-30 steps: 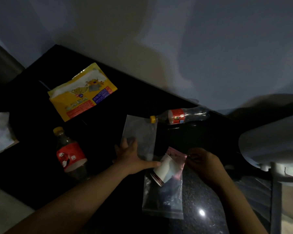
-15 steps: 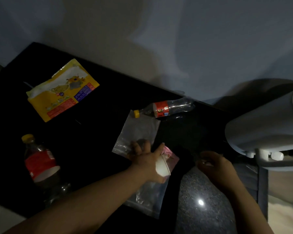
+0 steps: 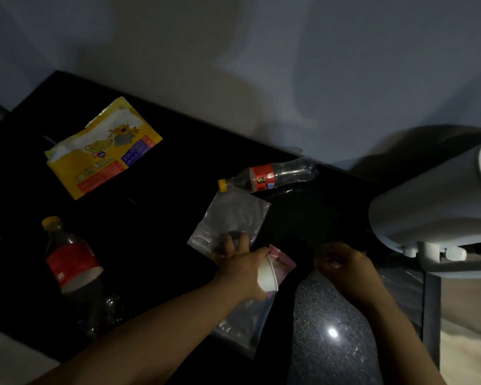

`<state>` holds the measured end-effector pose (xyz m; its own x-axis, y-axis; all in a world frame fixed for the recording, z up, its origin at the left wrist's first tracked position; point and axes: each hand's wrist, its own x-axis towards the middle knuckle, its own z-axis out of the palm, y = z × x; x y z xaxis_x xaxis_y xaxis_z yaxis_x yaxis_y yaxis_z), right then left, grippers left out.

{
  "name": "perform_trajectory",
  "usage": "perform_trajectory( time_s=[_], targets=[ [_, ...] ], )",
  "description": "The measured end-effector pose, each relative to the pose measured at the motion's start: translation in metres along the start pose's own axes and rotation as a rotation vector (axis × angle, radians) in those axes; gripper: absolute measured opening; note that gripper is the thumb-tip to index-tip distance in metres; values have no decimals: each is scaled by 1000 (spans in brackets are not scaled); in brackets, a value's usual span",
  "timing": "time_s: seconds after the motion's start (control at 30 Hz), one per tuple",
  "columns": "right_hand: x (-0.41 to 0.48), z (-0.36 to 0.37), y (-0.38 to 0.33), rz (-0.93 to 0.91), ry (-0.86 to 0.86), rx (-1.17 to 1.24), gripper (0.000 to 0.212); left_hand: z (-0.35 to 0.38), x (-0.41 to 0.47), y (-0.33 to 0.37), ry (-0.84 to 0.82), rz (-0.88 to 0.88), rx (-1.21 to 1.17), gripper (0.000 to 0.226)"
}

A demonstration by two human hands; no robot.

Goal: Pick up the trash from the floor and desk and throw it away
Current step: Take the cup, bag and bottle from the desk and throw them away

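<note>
The room is dim and the black table (image 3: 178, 176) swallows most of the light. The person's left hand (image 3: 238, 266) has a white paper cup (image 3: 267, 277) in its grip, thumb side wrapped against the cup's wall, while the fingertips reach forward onto a clear plastic bag (image 3: 233, 215) lying flat on the table. The cup sits tilted over the pink-edged mouth of a second clear bag (image 3: 245, 326), which trails back under the wrist toward the table's near edge. The right hand (image 3: 345, 266) hangs just beside that pink edge with its fingers curled inward (too dark to tell whether its grip holds anything).

Other litter lies on the table. A small bottle (image 3: 267, 177) with a red label and yellow cap lies on its side just beyond the flat bag, its cap touching the bag's corner. A bigger bottle (image 3: 72, 265) with the same colours lies well to the left. A torn yellow packet (image 3: 103, 151) rests near the far left. A pale chair (image 3: 428, 207) stands at the right.
</note>
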<state>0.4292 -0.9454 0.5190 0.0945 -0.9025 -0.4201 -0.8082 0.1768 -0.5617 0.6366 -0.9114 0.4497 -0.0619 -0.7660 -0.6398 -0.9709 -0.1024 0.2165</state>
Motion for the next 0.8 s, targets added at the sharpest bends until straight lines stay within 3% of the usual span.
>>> perform_trajectory(
  time_s=[0.2,0.53,0.7,0.8],
  targets=[
    [-4,3,2,24,-23,12,35,7,3,0,109,25,17,82],
    [14,-5,-8,-53,-3,-75,37,0,-1,-20,133,-61,-399,77],
    [48,-8,-33,-115,-110,-144,51,-22,-19,-59,228,-139,-591,59],
    [76,-1,-59,-250,-34,-267,64,-29,-32,-78,304,-176,-673,54]
  ],
)
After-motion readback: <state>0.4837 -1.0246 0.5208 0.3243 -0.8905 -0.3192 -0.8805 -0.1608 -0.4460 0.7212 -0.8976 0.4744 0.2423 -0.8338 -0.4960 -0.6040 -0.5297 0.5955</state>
